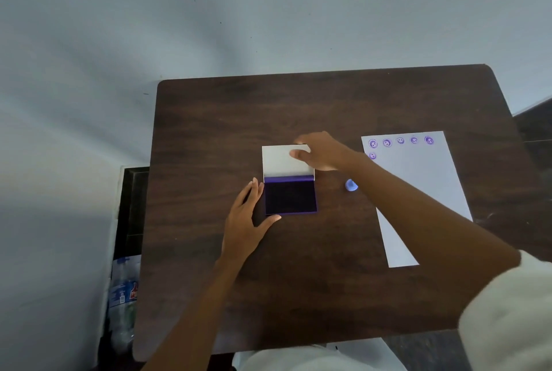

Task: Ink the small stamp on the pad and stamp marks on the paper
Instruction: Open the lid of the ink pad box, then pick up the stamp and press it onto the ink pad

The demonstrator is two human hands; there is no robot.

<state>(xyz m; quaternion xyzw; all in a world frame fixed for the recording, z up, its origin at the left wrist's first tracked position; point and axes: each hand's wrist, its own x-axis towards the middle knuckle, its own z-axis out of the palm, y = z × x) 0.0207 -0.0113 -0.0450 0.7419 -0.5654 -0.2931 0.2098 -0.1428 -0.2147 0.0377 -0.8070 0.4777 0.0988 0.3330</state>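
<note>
Six purple marks already stand along the paper [418,191], at 3 o'clock on the counter [209,281]. The small stamp [351,185] lies unheld between paper and ink pad [290,198]. Left hand [243,221], fingers spread, steadies the pad; right hand [321,152] pinches its raised lid [280,161]. Most of the sheet remains blank.

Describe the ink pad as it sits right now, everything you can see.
The ink pad lies open mid-table: a flat purple-edged case with a dark violet ink surface, its white-lined lid hinged up at the far side. The right hand grips the lid's far right corner; the left hand braces the base's left edge and near corner.
</note>
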